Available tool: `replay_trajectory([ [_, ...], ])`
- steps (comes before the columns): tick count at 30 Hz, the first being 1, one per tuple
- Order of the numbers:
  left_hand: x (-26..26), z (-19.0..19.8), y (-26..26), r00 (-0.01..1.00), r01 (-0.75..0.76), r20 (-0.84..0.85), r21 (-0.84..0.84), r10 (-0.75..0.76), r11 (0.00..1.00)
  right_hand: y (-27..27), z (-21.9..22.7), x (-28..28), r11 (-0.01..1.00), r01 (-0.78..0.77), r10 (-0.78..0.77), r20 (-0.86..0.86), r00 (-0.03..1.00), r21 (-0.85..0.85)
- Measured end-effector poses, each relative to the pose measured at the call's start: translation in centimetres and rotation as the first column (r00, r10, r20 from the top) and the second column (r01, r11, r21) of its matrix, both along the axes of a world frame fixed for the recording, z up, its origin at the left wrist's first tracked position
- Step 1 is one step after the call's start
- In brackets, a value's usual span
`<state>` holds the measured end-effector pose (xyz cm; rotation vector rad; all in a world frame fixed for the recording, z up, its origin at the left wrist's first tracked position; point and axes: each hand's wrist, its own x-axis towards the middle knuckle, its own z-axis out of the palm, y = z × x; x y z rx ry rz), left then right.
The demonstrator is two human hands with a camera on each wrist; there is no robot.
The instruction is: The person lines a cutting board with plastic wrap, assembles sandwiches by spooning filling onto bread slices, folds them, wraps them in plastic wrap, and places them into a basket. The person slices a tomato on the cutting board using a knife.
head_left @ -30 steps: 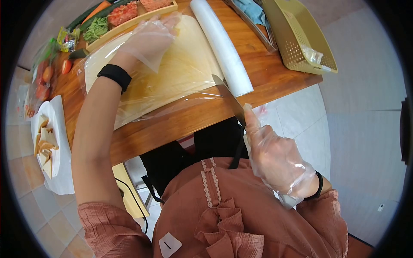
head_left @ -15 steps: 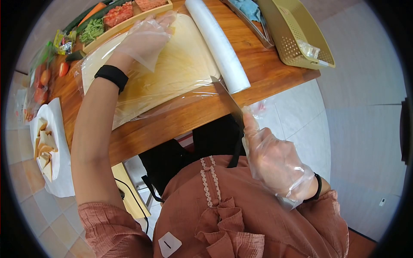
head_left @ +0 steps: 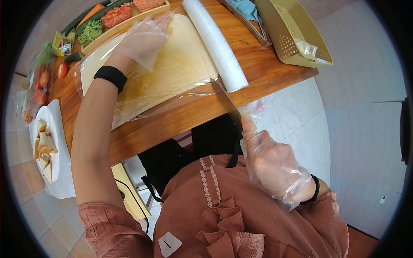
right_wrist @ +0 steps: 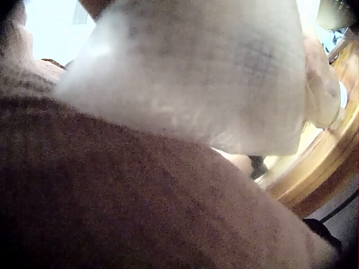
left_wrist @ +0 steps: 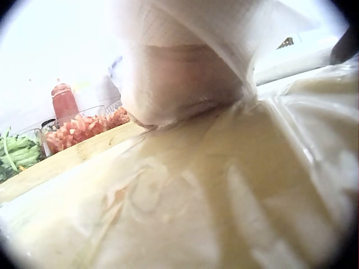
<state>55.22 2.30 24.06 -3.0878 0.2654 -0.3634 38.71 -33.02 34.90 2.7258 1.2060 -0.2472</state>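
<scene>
In the head view my gloved left hand (head_left: 146, 41) rests on the far part of a pale cutting board (head_left: 185, 60), its fingers stretched forward. Clear plastic film (head_left: 142, 105) lies over the board and hangs past its near edge; the left wrist view shows creases in it running out from under the hand. My right hand (head_left: 273, 161), also in a thin clear glove, grips a knife (head_left: 227, 101) with the index finger along the top. The blade points away from my body, its tip at the board's near right corner, overlapping the film there.
A white roll of film (head_left: 215, 45) lies right of the board. Beyond it stand a metal tray (head_left: 254, 26) and a yellow-green basket (head_left: 292, 38). A wooden tray (head_left: 124, 26) of chopped food is at the back; bread pieces (head_left: 44, 146) on white paper are at left.
The knife and my right hand have drawn back slightly toward my body. My left hand keeps its place on the board, while the head view has shifted a little.
</scene>
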Motion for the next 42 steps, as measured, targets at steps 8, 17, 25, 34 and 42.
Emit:
replay_trajectory([
  [8,-0.3,0.1,0.2,0.999,0.039,0.009,0.039,-0.039,0.998,-0.3,-0.2,-0.5,1.000,0.014,-0.014,-0.029,0.999,-0.001],
  [17,-0.2,-0.3,0.3,0.997,0.049,0.050,0.083,-0.053,0.995,-0.4,0.2,-0.4,0.999,-0.021,0.021,-0.006,1.000,-0.039],
  [25,0.0,0.1,0.1,1.000,0.006,-0.028,0.107,-0.003,0.994,-1.2,2.1,0.2,0.998,-0.059,0.058,-0.076,0.995,-0.006],
  [34,-0.2,0.6,0.1,0.998,0.044,-0.039,0.145,-0.039,0.989,-3.4,3.8,3.7,0.750,0.331,-0.299,-0.152,0.942,0.573],
  [42,-0.3,0.8,0.1,0.998,0.055,0.039,-0.030,-0.054,0.998,-1.8,-4.1,13.8,0.675,0.211,-0.313,0.015,0.950,0.707],
])
